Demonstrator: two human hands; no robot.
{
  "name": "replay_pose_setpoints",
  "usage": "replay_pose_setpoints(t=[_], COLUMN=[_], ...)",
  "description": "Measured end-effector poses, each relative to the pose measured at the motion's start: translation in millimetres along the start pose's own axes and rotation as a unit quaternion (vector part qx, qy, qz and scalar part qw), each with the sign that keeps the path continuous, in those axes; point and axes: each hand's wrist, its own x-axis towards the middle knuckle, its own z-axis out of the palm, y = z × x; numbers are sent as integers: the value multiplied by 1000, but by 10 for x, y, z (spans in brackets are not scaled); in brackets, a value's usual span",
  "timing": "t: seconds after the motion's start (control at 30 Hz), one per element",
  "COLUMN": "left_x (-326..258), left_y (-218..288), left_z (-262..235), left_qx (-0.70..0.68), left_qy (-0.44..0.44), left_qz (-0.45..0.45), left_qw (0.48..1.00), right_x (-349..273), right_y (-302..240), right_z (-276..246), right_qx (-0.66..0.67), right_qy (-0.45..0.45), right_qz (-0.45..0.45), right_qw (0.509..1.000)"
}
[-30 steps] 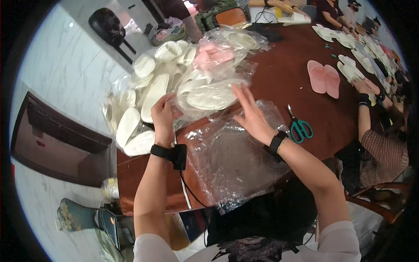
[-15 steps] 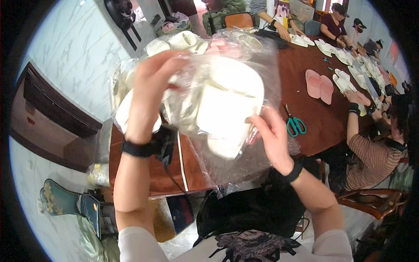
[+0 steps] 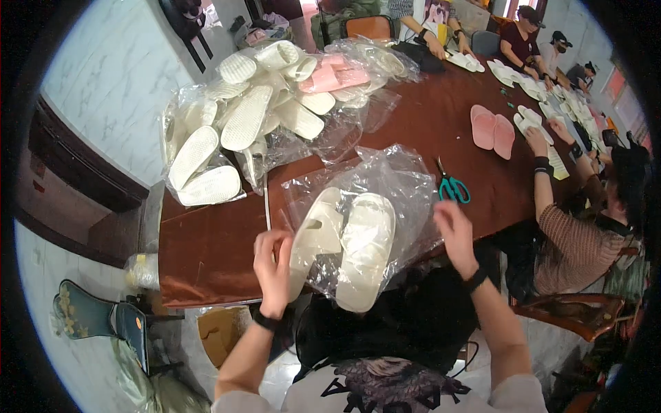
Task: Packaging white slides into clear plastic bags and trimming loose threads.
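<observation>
Cream slippers (image 3: 366,258) lie between left hand (image 3: 273,268) and right hand (image 3: 456,234)

Slippers (image 3: 367,251) and a bag (image 3: 411,184) lie together at the near edge of the desk (image 3: 213,265); behind, leftward, a slipper heap (image 3: 246,118); right of the bag, scissors (image 3: 455,188); behind the scissors, rightward, another slipper pair (image 3: 483,129).
</observation>
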Motion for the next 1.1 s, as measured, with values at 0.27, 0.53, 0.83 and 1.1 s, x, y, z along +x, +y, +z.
replay_pose_setpoints(t=[0.27,0.53,0.83,1.1], left_x=[-544,212,-109,98], left_y=[-330,-335,-556,-247], left_z=[-268,-177,429,908], left_qx=[-17,-213,150,244], left_qy=[-79,-41,-211,-311], left_qz=[-175,-231,56,199], left_qw=[981,948,964,897], right_x=[958,767,620,609], right_y=[207,254,407,556], right_z=[491,454,313,246], right_qx=[-260,-176,-305,-230], right_qy=[47,56,-9,-58], right_qz=[-228,-20,87,102], right_qw=[937,983,948,966])
